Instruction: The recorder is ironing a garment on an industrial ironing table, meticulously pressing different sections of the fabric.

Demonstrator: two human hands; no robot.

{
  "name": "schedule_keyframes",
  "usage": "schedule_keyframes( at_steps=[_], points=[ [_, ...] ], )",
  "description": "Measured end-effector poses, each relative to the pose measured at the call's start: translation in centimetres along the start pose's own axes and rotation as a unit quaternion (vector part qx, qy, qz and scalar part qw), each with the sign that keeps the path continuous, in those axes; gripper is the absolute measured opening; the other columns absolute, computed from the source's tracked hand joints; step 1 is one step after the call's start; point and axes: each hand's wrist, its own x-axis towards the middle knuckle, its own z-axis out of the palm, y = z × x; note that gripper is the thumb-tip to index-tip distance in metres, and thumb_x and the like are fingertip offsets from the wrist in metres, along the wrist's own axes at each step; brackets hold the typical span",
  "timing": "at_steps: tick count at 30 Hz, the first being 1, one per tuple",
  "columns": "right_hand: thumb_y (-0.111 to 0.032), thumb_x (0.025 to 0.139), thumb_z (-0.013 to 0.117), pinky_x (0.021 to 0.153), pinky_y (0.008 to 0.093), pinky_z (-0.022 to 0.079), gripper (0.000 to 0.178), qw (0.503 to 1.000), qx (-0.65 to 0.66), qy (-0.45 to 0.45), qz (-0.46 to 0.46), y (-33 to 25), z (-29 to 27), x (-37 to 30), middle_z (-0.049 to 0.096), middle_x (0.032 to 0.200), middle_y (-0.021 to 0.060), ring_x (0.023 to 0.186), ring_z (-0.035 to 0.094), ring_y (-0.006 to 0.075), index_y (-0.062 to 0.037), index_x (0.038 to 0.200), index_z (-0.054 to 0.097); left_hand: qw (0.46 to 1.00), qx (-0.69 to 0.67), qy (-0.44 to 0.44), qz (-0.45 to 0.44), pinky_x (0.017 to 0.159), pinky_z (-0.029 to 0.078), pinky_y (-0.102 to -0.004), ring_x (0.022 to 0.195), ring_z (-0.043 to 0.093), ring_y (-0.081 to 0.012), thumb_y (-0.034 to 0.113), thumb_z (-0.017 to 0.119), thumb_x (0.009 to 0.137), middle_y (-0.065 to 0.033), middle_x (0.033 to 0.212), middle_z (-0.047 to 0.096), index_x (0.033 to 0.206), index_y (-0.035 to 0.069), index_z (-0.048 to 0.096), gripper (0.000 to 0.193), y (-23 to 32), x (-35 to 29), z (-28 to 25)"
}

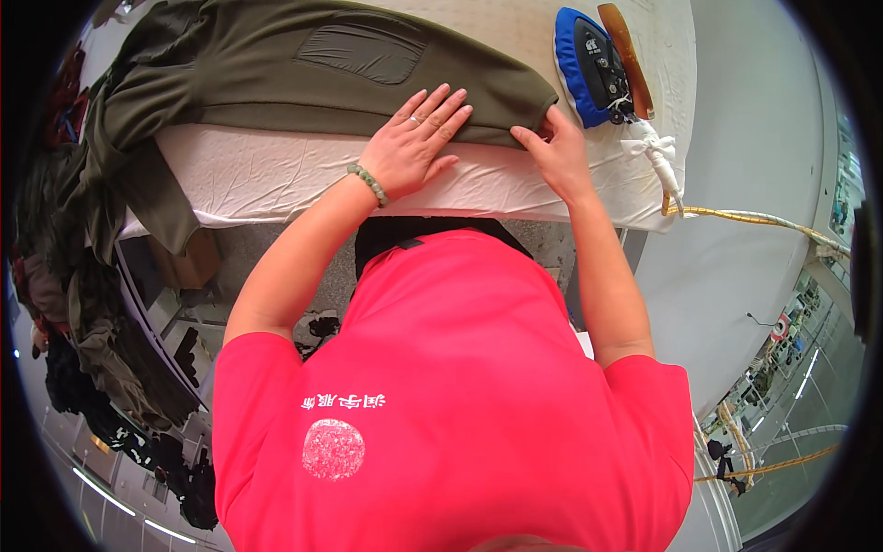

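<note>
Olive garment (248,74): the fingers of the right hand (559,152) grasp its narrow end; those of the left hand (414,147) lie flat, clasping nothing. Keep the palm light and the edge straight to limit creasing. Matte, tapered cloth with a glossy patch (363,52) spans the upper left to upper centre of the frame, on the white-covered desk (239,175).
</note>
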Motion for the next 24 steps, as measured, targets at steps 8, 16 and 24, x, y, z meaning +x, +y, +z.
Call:
schedule_keyframes(
  at_steps=[8, 16, 24],
  points=[
    [-0.01, 0.088, 0.076, 0.073, 0.031, 0.054, 0.031, 0.98, -0.186, 0.053, -0.057, -0.2, 0.5, -1.7, 0.072, 0.097, 0.0093, 0.083, 0.068, 0.0174, -0.0029, 0.117, 0.067, 0.999, -0.013, -0.034, 0.025, 0.128, 0.016, -0.0453, 0.155, 0.024, -0.0277, 0.043, 0.055, 0.099, -0.0116, 0.166, 0.031, 0.156, 0.004, 0.037, 0.071, 3.2, 1.4, 2.1],
    [-0.025, 0.088, 0.078, 0.091, 0.038, 0.052, 0.043, 0.823, -0.403, 0.265, -0.301, -6.2, -8.1, 2.5, 0.068, 0.116, 0.0149, 0.107, 0.066, 0.0279, 0.0, 0.121, 0.065, 0.997, -0.056, -0.02, 0.049, 0.128, 0.015, -0.045, 0.156, 0.021, -0.0285, 0.04, 0.055, 0.098, -0.0143, 0.166, 0.029, 0.155, 0.0, 0.038, 0.071, 5.5, 1.6, 4.1],
    [-0.031, 0.088, 0.076, 0.071, 0.0364, 0.054, 0.044, 0.932, -0.317, 0.167, 0.053, -5.7, -13.0, 9.8, 0.066, 0.084, 0.0107, 0.076, 0.066, 0.0228, 0.0045, 0.111, 0.067, 0.992, -0.118, 0.024, 0.039, 0.128, 0.014, -0.0455, 0.156, 0.022, -0.0296, 0.038, 0.059, 0.095, -0.0169, 0.164, 0.032, 0.153, -0.002, 0.039, 0.073, 6.5, 0.9, 5.2]
  ],
)
